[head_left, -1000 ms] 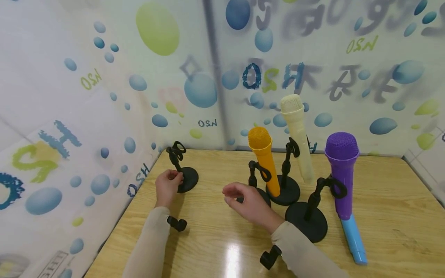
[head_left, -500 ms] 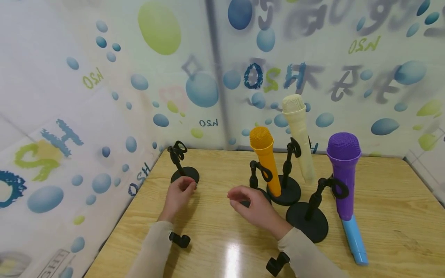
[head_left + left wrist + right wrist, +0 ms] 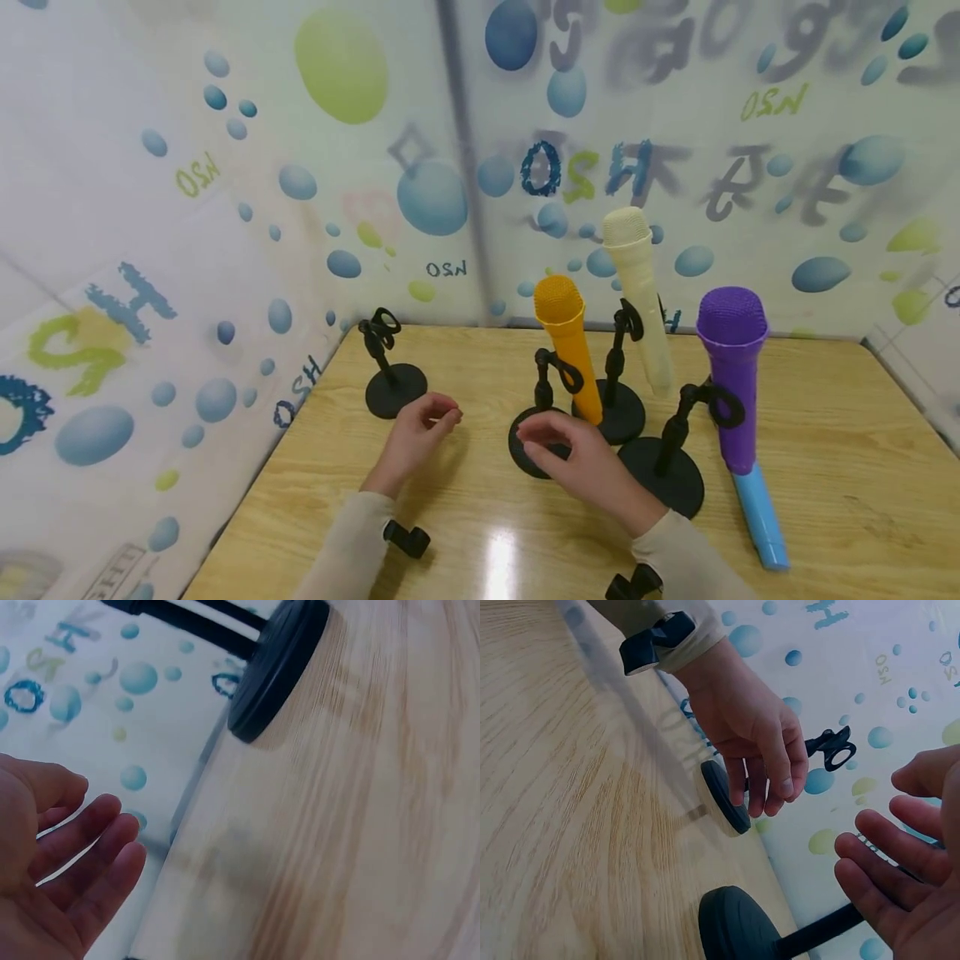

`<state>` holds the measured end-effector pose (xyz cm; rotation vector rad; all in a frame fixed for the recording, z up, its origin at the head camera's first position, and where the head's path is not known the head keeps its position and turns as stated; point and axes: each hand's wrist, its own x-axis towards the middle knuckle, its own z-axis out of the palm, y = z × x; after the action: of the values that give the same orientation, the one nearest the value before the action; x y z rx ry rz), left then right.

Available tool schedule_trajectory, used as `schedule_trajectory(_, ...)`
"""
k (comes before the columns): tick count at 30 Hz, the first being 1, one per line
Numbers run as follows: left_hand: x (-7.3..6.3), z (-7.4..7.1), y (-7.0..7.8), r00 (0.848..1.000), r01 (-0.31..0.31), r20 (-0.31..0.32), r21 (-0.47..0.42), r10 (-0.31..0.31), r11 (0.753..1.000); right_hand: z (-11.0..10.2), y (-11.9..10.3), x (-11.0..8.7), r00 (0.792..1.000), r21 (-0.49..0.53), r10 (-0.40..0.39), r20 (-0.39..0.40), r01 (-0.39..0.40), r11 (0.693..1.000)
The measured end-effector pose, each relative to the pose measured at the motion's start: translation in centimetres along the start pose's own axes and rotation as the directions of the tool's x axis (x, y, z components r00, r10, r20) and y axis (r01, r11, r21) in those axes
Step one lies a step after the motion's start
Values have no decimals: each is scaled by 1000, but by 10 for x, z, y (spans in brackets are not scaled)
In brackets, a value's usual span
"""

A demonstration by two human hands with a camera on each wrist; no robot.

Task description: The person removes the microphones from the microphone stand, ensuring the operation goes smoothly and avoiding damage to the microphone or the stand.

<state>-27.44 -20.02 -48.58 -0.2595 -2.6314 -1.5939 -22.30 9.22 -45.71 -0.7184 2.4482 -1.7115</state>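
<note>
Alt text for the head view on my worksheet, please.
A person's left hand and right hand, both empty, hang over a wooden table with four black stands. Toward the right: an orange microphone, cream microphone and purple microphone.

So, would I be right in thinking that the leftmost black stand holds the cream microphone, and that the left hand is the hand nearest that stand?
Not quite: the leftmost black stand holds no microphone. The head view shows the cream microphone over to the right, beyond the orange microphone. The left hand is indeed nearest that stand.
</note>
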Motion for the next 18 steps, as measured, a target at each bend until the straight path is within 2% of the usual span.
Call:
schedule_trajectory(7, -1, 17, 15, 996, -46, 82, 4, 45, 999, -15, -8, -13, 997, -5, 78, -14, -78, 997)
schedule_trajectory(12, 0, 29, 21, 990, -76, 117, 3, 75, 997, -24, -9, -20, 998, 13, 53, -15, -53, 999)
schedule_trajectory(18, 1, 44, 25, 985, -83, 150, -16, 85, 996, -30, -4, -29, 997, -4, 39, -72, -40, 999)
